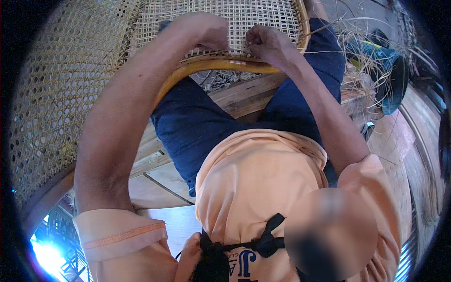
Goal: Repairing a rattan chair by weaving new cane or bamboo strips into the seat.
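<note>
A woven cane seat panel (263,11) with an open grid of pale strands lies over my thighs, bordered by a glossy curved wooden frame (221,63). At its near edge, just inside the frame, both my hands are close together. My left hand (206,32) is bent over the weave, its fingers closed and mostly hidden behind the hand; a thin pale cane strand shows by its fingertips. A short gap to the right, my right hand (270,44) has its fingers curled in a pinch against the weave. What lies between those fingers is too small to make out.
A large cane-webbed panel (51,98) rises on the left. Loose cane strands (364,61) tangle on the right beside a teal and black object (394,82). Wooden boards (244,96) lie beneath, with cane scraps (218,79) under the frame. Bright light glares at lower left.
</note>
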The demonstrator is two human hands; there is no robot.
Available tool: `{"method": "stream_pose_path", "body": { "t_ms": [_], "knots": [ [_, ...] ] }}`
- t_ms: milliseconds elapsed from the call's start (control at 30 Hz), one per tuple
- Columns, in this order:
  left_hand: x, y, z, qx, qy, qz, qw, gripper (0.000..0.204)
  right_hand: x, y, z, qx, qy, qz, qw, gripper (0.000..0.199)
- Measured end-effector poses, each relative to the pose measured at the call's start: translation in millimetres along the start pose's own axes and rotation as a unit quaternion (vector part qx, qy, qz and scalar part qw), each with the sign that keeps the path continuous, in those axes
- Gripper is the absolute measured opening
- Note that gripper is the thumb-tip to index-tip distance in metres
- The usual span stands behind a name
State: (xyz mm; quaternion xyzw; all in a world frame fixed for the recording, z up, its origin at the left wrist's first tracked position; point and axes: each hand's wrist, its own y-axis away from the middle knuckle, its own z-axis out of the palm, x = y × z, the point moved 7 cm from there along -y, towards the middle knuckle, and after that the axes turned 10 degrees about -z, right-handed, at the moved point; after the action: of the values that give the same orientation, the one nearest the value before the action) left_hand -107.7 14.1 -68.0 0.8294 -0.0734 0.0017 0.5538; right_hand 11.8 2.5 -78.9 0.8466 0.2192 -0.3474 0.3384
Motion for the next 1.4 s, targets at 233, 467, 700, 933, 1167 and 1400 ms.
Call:
{"method": "stream_pose_path", "body": {
  "t_ms": [233, 467, 700, 933, 1167, 1400],
  "knots": [
    [-36, 10, 12, 0.096, 0.006, 0.039, 0.995, 0.039, -2, 0, -3, 0.085, 0.025, -0.028, 0.996, 0.020],
    [-53, 47, -3, 0.156, 0.008, 0.006, 0.988, 0.037, -1, -11, -9, 0.026, 0.026, -0.008, 0.999, 0.025],
    [-32, 60, -25, 0.182, 0.039, 0.022, 0.982, 0.036, -31, -12, 0, -0.049, -0.175, -0.054, 0.982, 0.029],
    [0, 24, 15, 0.157, 0.005, 0.051, 0.986, 0.027, 1, -6, -4, 0.020, -0.065, -0.046, 0.997, 0.026],
    [12, 30, 2, 0.154, -0.062, 0.028, 0.986, 0.022, 5, -6, -2, 0.054, -0.094, -0.066, 0.992, 0.024],
    [21, 29, -3, 0.155, -0.099, 0.028, 0.983, 0.022, 3, -4, -3, 0.046, -0.088, -0.059, 0.993, 0.022]
  ]
}}
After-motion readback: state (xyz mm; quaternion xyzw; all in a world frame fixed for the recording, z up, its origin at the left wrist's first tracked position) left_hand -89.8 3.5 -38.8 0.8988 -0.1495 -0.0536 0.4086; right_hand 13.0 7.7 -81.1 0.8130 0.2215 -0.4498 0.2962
